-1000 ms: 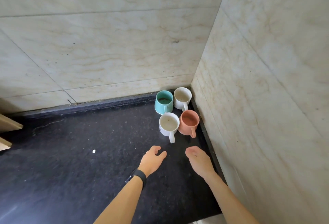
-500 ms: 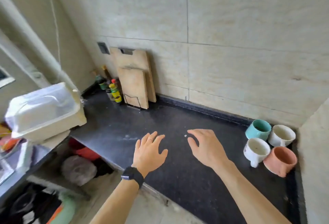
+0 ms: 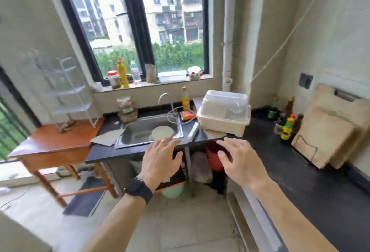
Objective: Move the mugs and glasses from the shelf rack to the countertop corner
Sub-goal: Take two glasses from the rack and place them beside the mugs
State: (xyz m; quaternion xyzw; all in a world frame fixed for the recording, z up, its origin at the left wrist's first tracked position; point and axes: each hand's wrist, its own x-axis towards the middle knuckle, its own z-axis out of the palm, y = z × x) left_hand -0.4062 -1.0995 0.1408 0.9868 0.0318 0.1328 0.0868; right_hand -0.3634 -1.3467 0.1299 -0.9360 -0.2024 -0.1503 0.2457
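1. Our left hand (image 3: pixel 160 163) and right hand (image 3: pixel 238 161) hover palm-down, fingers spread and holding nothing; a black watch (image 3: pixel 139 189) bands the left wrist
2. Far beyond our left fingertips a white wire shelf rack (image 3: pixel 66 91) stands on a glossy reddish wooden table (image 3: pixel 54 141); blur hides whether its tiers carry mugs or glasses
3. Just past our fingertips lie a steel sink (image 3: pixel 144 131) and a cream plastic dish box (image 3: pixel 224 111) with a clear domed lid
4. Right of our right fingers, the speckled black countertop (image 3: pixel 300 171) holds pale wooden cutting boards (image 3: pixel 328 135); bottle labels are unreadable
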